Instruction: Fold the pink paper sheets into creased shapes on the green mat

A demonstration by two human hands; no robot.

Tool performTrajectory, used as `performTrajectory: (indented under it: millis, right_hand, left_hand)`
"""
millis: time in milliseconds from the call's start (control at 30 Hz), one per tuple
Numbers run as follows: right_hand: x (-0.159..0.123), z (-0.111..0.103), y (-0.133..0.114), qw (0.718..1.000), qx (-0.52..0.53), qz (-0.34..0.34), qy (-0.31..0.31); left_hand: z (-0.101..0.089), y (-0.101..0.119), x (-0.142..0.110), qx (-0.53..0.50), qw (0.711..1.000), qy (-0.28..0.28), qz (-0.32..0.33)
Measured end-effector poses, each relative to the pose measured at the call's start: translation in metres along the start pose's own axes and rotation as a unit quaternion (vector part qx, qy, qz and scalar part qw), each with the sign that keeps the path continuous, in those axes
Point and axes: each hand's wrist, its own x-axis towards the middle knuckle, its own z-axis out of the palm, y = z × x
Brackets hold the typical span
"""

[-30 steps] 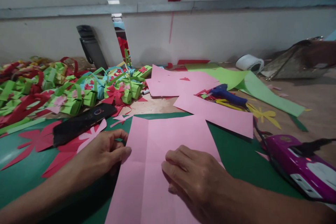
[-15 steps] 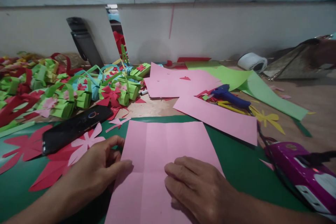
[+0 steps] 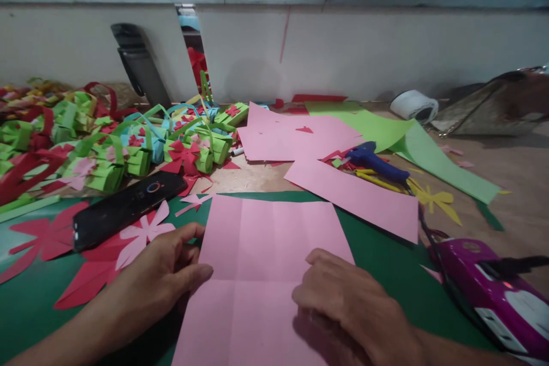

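A sheet of pink paper [image 3: 261,240] with crossing crease lines lies in front of me on a green mat [image 3: 377,274]. My left hand [image 3: 167,274] is at its left edge, thumb on top and fingers curled at the side, gripping it. Over the sheet's right half is my right hand [image 3: 343,297], fingers curled in and closed, casting a shadow on the paper; I see nothing in it. Left of the sheet are a pink paper flower [image 3: 143,234], red paper flowers [image 3: 45,234] and a black phone [image 3: 128,206].
Small green paper baskets [image 3: 103,168] crowd the back left beside a dark bottle [image 3: 139,63]. Pink offcuts [image 3: 355,189] lie beyond the sheet, near a blue glue gun [image 3: 377,163]. A purple power strip [image 3: 489,286] with a cable sits at right, a white roll [image 3: 414,106] behind.
My right hand has slid to the right across the pink paper, and its fingers are more curled. The left hand stays at the left edge. The view has shifted slightly.
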Motion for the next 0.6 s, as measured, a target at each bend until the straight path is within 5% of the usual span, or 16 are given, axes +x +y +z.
performTrajectory:
  millis: [267,600]
  right_hand:
    - [0.002,0.008,0.005,0.989,-0.088,-0.005,-0.116]
    - [-0.003,0.012,0.007,0.987,-0.094,0.0,-0.129]
  left_hand:
    - [-0.003,-0.001,0.002,-0.079,0.996,-0.024,-0.039]
    - [0.006,0.012,-0.007,0.009,0.997,0.073,0.019]
